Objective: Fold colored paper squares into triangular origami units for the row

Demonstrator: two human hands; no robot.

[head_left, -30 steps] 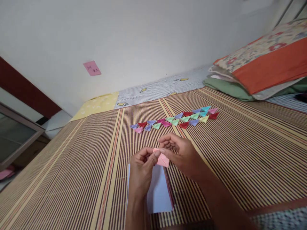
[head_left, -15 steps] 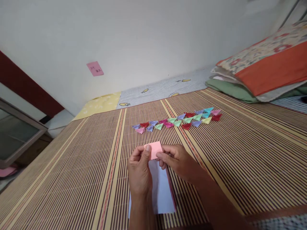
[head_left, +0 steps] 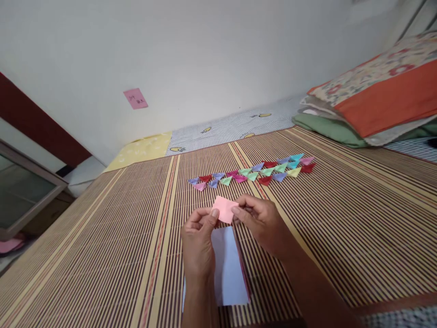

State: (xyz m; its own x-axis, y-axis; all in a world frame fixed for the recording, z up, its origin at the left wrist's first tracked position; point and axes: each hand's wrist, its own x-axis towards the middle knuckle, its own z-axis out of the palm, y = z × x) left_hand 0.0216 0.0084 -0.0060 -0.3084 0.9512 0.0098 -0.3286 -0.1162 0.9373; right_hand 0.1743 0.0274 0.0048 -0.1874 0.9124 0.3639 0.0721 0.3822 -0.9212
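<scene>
A small pink square of paper [head_left: 224, 209] is held up between my two hands, tilted with one corner upward. My left hand [head_left: 200, 237] pinches its left corner between thumb and fingers. On the opposite side my right hand [head_left: 261, 221] grips the right corner the same way. Below the hands, a pale blue sheet of paper [head_left: 229, 269] lies on the striped mat [head_left: 136, 237], partly covered by my left wrist; darker pink edges show beneath it. Beyond my hands, folded paper pieces [head_left: 252, 176] in several colours stand in two rows.
A stack of bedding [head_left: 382, 91] with an orange and floral cover is at the far right. Patterned sheet fabric [head_left: 218, 127] runs along the wall behind the mat. A pink note [head_left: 135, 98] is stuck to the wall. At left stands a framed glass panel [head_left: 27, 191].
The pink paper has turned so that it sits cornerwise, and it is slightly higher and further right. My right hand has shifted its grip to the paper's right corner.
</scene>
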